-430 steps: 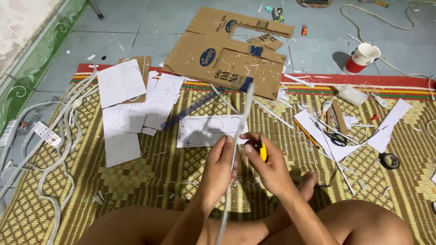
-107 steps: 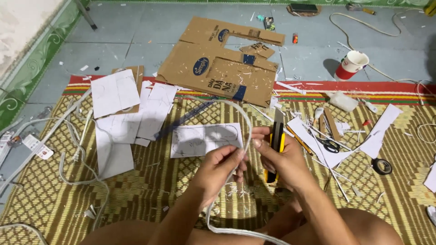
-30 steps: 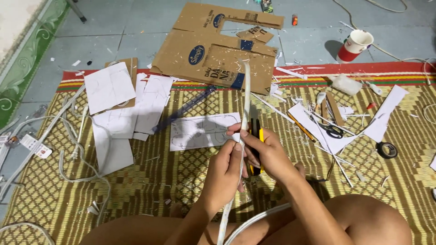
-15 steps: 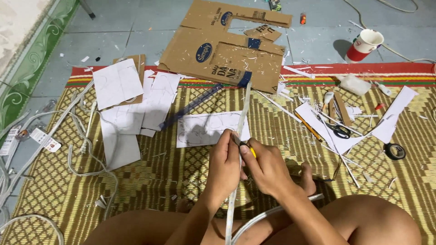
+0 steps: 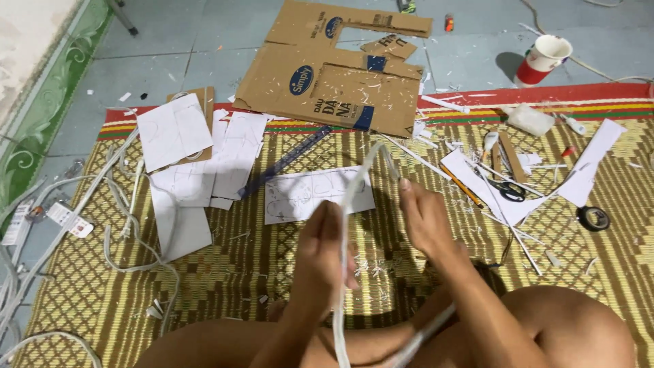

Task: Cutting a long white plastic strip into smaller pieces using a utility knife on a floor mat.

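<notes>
Seated on a woven yellow mat (image 5: 88, 300), the person grips a white flat cable (image 5: 343, 232) upright in the left hand (image 5: 325, 249), fingers closed round it. The cable bends over at its top, and its short end comes down to the right hand (image 5: 422, 218), which pinches it at the fingertips. Behind the cable lies a sheet of paper with pencil outlines (image 5: 317, 194). On the tiled floor beyond the mat stands a red and white paper cup (image 5: 543, 60); what is in it cannot be seen. Flattened cardboard (image 5: 334, 75) lies nearby, and scissors (image 5: 507, 189) and a roll of black tape (image 5: 593, 218) lie to the right.
</notes>
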